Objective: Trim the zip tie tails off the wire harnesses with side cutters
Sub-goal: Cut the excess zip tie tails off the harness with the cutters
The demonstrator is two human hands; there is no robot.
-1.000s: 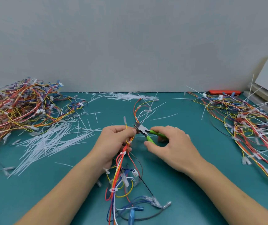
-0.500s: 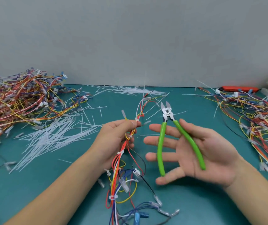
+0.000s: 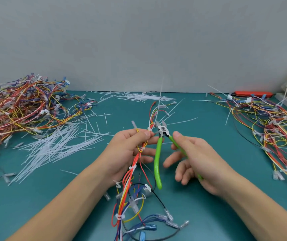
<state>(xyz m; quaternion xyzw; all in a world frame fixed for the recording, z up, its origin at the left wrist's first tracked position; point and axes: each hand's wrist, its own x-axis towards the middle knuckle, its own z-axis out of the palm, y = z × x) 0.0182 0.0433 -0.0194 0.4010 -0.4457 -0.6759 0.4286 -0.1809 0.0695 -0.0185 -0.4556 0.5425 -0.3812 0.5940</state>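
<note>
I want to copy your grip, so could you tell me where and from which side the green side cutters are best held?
Hold the side cutters by the two green handles, from the right, as the right hand does. The handles splay toward the person while the open blades point away at the harness, so probably thumb on one handle, fingers closing the other.

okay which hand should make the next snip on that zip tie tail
Right. The right hand already holds the side cutters, open beside the upright tail; the left hand grips the harness.
</note>
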